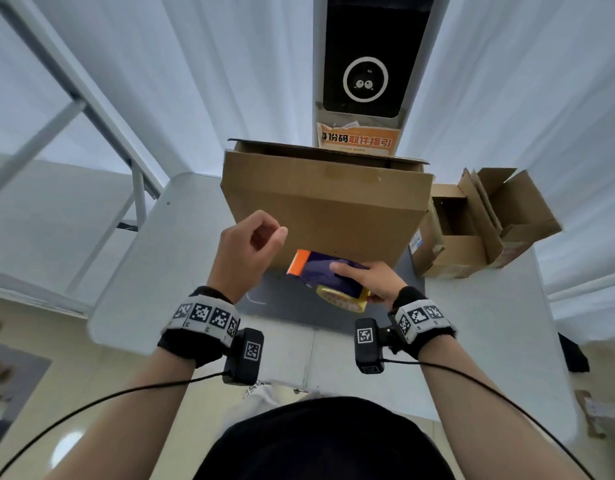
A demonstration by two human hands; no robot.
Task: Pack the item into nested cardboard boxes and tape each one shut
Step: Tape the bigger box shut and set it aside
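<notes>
A large brown cardboard box (325, 206) stands on the white table (167, 244) in front of me, its near flap closed and its far flap raised. My right hand (368, 280) grips a tape dispenser (328, 271) with a purple body, an orange blade guard and a yellowish tape roll, held just before the box's near side. My left hand (249, 249) hovers to the left of the dispenser, with its fingers curled and thumb near the fingertips. Whether it pinches the clear tape end cannot be made out.
Smaller open cardboard boxes (479, 223) sit at the right of the table. A dark grey mat (282, 303) lies under the big box. A white pillar with a black screen (363, 57) and an orange sign (358, 140) stands behind.
</notes>
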